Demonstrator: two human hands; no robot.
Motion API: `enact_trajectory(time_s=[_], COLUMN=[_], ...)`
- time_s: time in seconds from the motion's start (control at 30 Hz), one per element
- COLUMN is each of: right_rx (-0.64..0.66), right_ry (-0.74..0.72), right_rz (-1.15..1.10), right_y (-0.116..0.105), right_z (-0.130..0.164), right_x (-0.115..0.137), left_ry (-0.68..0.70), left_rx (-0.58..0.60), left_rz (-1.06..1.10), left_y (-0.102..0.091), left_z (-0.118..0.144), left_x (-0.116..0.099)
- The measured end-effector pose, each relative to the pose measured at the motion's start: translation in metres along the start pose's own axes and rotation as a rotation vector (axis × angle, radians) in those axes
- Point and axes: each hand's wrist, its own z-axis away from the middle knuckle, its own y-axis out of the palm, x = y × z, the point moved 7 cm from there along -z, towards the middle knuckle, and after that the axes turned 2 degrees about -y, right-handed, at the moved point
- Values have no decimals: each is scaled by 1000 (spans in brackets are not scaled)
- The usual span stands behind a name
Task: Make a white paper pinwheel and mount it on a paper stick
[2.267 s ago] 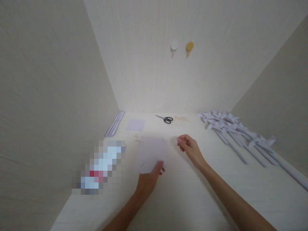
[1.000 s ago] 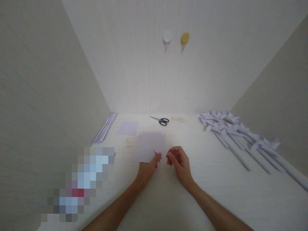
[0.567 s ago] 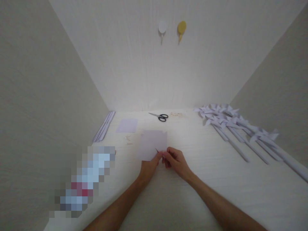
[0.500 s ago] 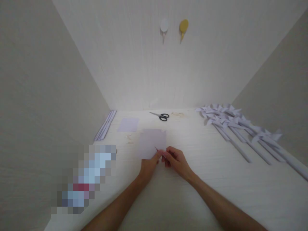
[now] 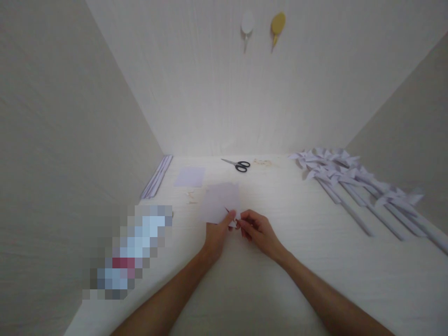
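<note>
Between my hands is a pale lilac-white paper square [image 5: 219, 200], raised toward me. My left hand [image 5: 217, 238] grips its near edge, thumb on top and fingers underneath. A thin dark reddish line shows on the paper by the thumb; whether it is a slit or a thin stick I cannot tell. At the near right corner my right hand [image 5: 257, 228] is closed in a pinch, its fingertips close to the left thumb. What sits in that pinch is too small to make out. Another paper square [image 5: 190, 177] lies flat farther off, beside small pale scraps [image 5: 190, 195].
Black-handled scissors [image 5: 239, 164] lie at the back beside small beige bits [image 5: 264, 163]. Rolled paper sticks [image 5: 157, 177] lie at left, with a pixelated object [image 5: 140, 247] nearer. Several paper pinwheels [image 5: 336, 168] on sticks lie at right. White and yellow hooks [image 5: 278, 23] are on the back wall.
The paper square has tilted up, and its near edge now shows over the left fingers. My right fingertips have shifted slightly apart from the left thumb. The view has moved a little.
</note>
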Motion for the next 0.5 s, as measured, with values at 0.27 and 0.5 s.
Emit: enact_trajectory(time_s=[0.27, 0.5], right_rx=[-170, -172], right_ry=[16, 1], right_rz=[34, 107], right_y=[-15, -16], right_z=[-1, -1], right_x=[-1, 3], left_ry=[60, 33], left_rx=[31, 162], left_rz=[234, 201], left_y=[-13, -16], left_z=[-10, -19], left_x=[-12, -16])
